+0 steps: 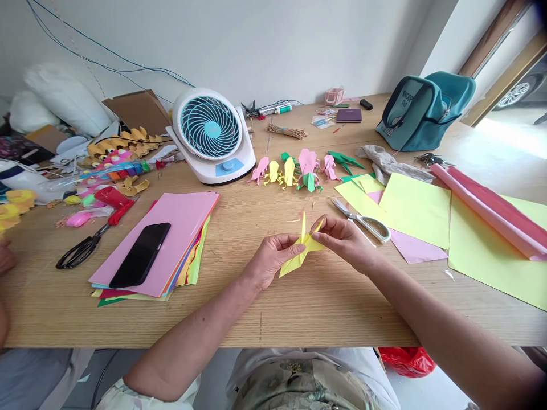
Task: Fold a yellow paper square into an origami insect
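Between my two hands is a yellow folded paper figure [294,263] with thin pointed strips, held just above the wooden table. My left hand [277,254] pinches its body between thumb and fingers, and one narrow point stands up beside the thumb. My right hand [342,238] grips another thin point at the figure's right side. Beyond my hands, several finished-looking paper figures in pink, yellow and green stand in a cluster, among them a pink one [307,162]. Silver scissors [368,225] lie just past my right hand, near yellow paper sheets [414,209].
A stack of coloured paper [188,213] with a black phone [140,255] on top lies at left, beside black-handled scissors [81,250]. A white fan [211,134] stands behind. A teal bag [423,114] and rolled paper [491,210] are at right. Another person's hand [5,256] shows far left.
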Tool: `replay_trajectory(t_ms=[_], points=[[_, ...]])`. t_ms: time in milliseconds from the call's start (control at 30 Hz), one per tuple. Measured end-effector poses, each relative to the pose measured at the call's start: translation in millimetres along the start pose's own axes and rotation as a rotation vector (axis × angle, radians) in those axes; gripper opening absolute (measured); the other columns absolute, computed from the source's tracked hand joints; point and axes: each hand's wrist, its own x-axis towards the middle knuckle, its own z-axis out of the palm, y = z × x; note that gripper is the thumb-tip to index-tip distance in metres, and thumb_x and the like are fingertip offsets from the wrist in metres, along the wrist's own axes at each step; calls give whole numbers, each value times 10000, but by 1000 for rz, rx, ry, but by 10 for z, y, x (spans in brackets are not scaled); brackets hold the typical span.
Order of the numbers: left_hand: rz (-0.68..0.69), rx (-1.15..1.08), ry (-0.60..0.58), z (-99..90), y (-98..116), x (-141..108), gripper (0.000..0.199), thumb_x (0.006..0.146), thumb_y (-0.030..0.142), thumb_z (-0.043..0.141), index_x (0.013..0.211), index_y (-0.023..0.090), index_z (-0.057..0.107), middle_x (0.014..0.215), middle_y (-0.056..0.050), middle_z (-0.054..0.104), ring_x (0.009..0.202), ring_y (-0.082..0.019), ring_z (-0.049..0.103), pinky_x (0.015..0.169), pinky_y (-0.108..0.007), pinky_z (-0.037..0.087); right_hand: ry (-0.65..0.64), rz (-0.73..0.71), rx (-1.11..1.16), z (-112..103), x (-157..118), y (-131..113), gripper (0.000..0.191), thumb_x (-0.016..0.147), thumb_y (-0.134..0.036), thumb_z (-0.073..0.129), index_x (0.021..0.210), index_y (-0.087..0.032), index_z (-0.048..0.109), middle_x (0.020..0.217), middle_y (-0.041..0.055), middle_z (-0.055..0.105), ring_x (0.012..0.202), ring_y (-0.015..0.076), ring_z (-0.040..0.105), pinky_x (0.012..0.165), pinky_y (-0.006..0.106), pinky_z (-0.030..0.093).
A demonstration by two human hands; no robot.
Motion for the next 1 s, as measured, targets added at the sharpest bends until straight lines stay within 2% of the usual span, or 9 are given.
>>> replay_trajectory(t_ms=[200,367,500,633,867,1000], points=[[75,72,21,-3,-14,-5,341,661,382,846,904,157,763,792,-20,691,697,-92,573,675,-218,426,4,-137,-44,8,-23,10,232,871,-428,653,864,-204,590,838,18,559,789,153,525,735,307,439],[22,97,-64,-18,60,-34,321,720,406,796,899,141,775,760,-20,683,673,-95,543,669,-225,401,44,-103,-31,26,-3,-31,301,833,-488,673,790,-210,567,821,23,564,760,157,522,706,311,453],[18,120,-76,-22,93,-46,332,713,424,796,892,144,780,774,-25,693,693,-113,547,682,-236,396,57,-100,-30,38,4,-56,320,817,-512,680,766,-219,562,811,24,569,765,165,534,721,323,474],[40,161,-100,-38,77,-25,345,663,407,835,883,146,782,789,-32,710,757,-130,569,740,-246,412,8,-180,-58,14,-11,-34,240,865,-447,653,821,-218,597,851,33,572,781,163,529,713,319,466],[61,158,-36,-51,104,-11,380,622,430,855,858,144,776,781,-32,697,703,-119,553,689,-238,414,-160,-301,-235,-114,-37,-90,177,945,-386,539,909,-227,606,1055,83,578,1012,216,559,893,396,484],[54,108,-19,-59,138,-17,389,621,436,854,854,138,760,770,-26,681,679,-103,540,657,-223,398,-168,-389,-417,-184,-26,-131,117,959,-311,508,930,-238,595,1105,95,572,1089,234,543,937,422,464]])
